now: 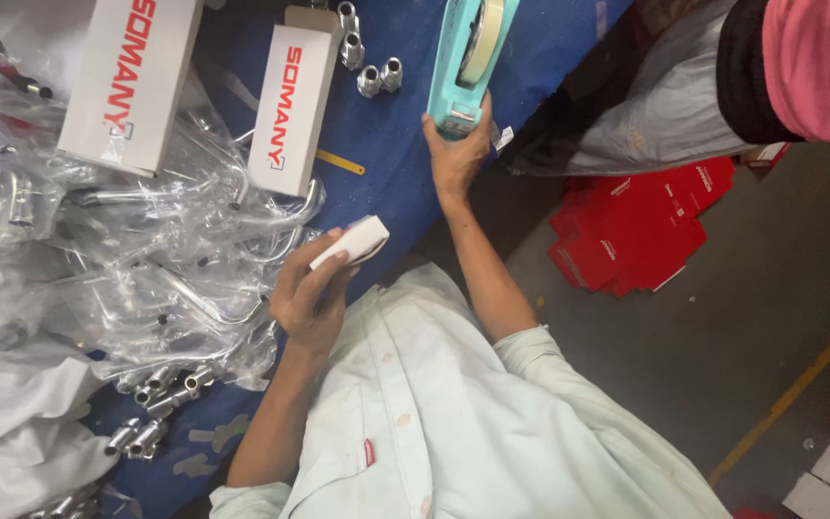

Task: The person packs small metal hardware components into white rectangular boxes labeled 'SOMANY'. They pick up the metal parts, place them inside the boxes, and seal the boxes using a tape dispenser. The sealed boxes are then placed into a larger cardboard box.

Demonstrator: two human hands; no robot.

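Left hand (pixel 311 300) grips a small white matt cardboard box (pixel 353 243); beside it, glossy crinkled clear plastic bags (pixel 146 259) over polished chrome metal pipes (pixel 206 306). Right hand (pixel 455 154) grips a smooth turquoise plastic tape dispenser (pixel 463 53), its tape roll (pixel 482 43) pale, semi-gloss. Beneath: matt blue cloth table cover (pixel 401 144), shiny metal fittings (pixel 378 77).

The left hand (pixel 311 293) is curled, with its fingers closed and its arm bent. The right hand (pixel 455 154) reaches far out, arm straight, fingers gripping.
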